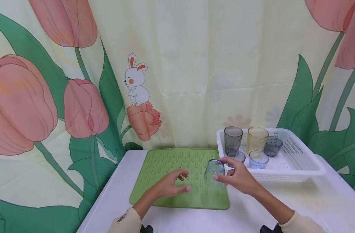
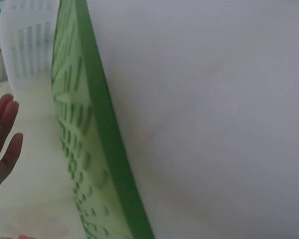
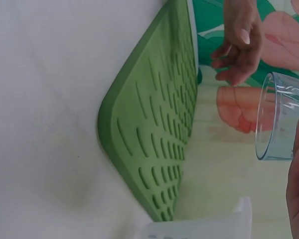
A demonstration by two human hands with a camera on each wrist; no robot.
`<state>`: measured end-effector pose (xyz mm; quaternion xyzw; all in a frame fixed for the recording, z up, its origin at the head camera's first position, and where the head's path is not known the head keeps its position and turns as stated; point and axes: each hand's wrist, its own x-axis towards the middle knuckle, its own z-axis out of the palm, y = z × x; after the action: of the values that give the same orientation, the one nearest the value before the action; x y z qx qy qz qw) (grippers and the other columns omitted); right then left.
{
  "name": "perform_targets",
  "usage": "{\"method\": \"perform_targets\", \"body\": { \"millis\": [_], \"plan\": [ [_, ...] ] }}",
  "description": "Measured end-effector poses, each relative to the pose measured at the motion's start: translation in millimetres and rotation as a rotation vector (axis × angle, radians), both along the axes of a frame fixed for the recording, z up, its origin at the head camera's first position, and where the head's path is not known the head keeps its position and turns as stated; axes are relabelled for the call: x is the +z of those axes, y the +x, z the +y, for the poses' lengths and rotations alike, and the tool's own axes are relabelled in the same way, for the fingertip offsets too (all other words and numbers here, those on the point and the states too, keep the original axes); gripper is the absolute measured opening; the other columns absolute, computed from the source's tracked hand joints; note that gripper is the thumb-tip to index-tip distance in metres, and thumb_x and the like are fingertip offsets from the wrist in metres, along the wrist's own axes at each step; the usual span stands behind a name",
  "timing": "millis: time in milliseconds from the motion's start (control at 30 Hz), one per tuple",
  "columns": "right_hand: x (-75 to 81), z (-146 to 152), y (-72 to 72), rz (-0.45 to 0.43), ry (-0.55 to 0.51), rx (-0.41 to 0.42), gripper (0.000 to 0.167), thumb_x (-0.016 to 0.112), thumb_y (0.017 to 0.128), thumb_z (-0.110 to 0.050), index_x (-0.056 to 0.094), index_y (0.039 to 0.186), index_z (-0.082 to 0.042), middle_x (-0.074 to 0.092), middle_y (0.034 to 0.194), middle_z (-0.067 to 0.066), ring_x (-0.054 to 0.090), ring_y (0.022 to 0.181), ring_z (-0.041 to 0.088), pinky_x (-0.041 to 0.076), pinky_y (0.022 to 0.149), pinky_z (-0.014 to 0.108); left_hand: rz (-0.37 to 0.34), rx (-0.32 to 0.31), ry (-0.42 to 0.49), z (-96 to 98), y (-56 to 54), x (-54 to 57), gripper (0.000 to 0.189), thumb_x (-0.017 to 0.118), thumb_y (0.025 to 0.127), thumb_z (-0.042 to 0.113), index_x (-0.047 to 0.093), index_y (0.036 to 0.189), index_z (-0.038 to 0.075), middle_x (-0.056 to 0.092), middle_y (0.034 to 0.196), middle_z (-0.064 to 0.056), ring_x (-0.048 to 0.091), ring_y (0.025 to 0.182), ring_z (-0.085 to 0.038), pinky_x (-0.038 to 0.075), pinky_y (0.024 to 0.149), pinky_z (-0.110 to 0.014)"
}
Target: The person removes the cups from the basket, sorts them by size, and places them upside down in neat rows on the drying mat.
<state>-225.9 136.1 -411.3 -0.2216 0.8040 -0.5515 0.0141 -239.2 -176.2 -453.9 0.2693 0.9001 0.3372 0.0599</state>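
Observation:
In the head view, my right hand pinches a clear bluish glass between thumb and fingers. The narrower end of the glass is uppermost, and it is held above the right part of a green ridged mat. The right wrist view shows the rim of this glass towards the table side. My left hand hovers over the mat with loosely bent fingers and nothing in them. Its fingers appear at the left edge of the left wrist view.
A white perforated basket stands at the back right. In it are a tall grey glass, a tall amber glass, a small blue glass and small grey glasses. A patterned curtain hangs behind the white table.

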Motion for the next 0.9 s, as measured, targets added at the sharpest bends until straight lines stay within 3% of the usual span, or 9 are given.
{"method": "perform_targets", "body": {
  "millis": [233,400,633,900],
  "plan": [
    [-3.2,-13.5,-6.7,-0.005,0.012,0.028,0.062,0.083,0.083,-0.024,0.055,0.134,-0.003,0.069,0.068,0.007,0.058,0.050,0.010,0.038,0.045,0.024,0.005,0.082,-0.018,-36.1,5.9,-13.6,0.065,0.068,0.092,0.053,0.054,0.138,0.010,0.063,0.129,-0.007,0.061,0.114,-0.020,0.051,0.094,-0.046],
    [-4.3,-24.0,-11.8,-0.026,0.021,0.018,0.063,0.084,0.081,-0.027,0.055,0.133,-0.005,0.072,0.081,0.008,0.064,0.055,0.017,0.043,0.047,0.026,0.005,0.123,-0.037,-63.6,11.6,-20.0,0.064,0.066,0.093,0.054,0.056,0.136,0.007,0.063,0.129,-0.008,0.061,0.115,-0.024,0.051,0.095,-0.046],
    [-5.4,-40.2,-22.3,-0.020,0.043,0.013,0.063,0.084,0.081,-0.031,0.057,0.133,-0.009,0.073,0.087,0.008,0.065,0.055,0.020,0.039,0.043,0.026,0.029,0.196,-0.053,-96.8,19.0,-27.6,0.059,0.069,0.093,0.049,0.059,0.131,0.005,0.063,0.128,-0.009,0.060,0.114,-0.028,0.051,0.094,-0.048],
    [-3.2,-60.2,-39.7,0.009,0.045,-0.001,0.064,0.086,0.079,-0.034,0.059,0.132,-0.010,0.069,0.111,0.015,0.064,0.052,0.020,0.034,0.040,0.025,0.054,0.263,-0.066,-118.3,24.6,-34.0,0.051,0.074,0.090,0.042,0.063,0.124,0.006,0.062,0.121,-0.010,0.059,0.109,-0.028,0.049,0.092,-0.048]
  ]
}}
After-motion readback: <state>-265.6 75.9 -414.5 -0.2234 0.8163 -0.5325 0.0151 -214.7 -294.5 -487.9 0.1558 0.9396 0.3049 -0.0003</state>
